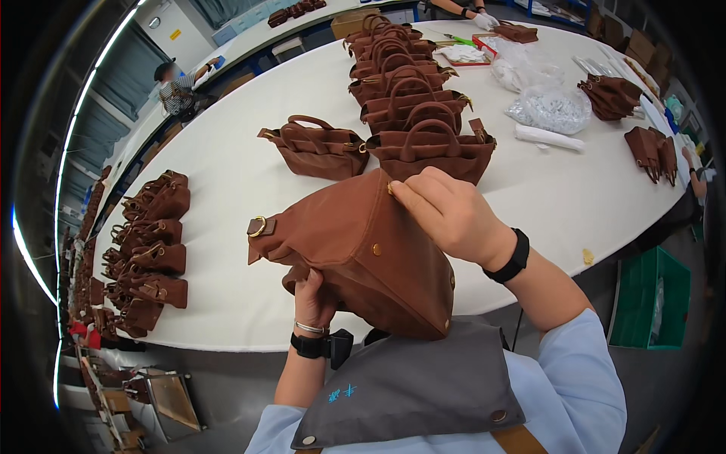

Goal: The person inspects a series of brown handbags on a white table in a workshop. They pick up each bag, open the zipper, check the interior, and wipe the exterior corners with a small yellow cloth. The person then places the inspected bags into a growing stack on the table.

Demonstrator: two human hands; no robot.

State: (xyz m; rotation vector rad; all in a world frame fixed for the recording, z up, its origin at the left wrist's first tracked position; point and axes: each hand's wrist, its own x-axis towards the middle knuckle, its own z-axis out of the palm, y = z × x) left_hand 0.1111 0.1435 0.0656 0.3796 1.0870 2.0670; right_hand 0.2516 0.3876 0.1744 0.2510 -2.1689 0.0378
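A brown handbag is tipped over in front of me, its base turned to the right and dotted with brass-coloured feet. My left hand grips it from below, near a carrying handle, with part of the fingers hidden behind the bag. At the far corner of the base, the curled fingers of my right hand pinch around a small gold-coloured foot; whether anything else is between them is hidden. A brass D-ring sits on a tab at the bag's left end.
Behind stand a row of brown handbags and a single handbag on the white table. More bags line the left side. Plastic bags and a yellow scrap lie rightward. A gloved co-worker's hand is across the table.
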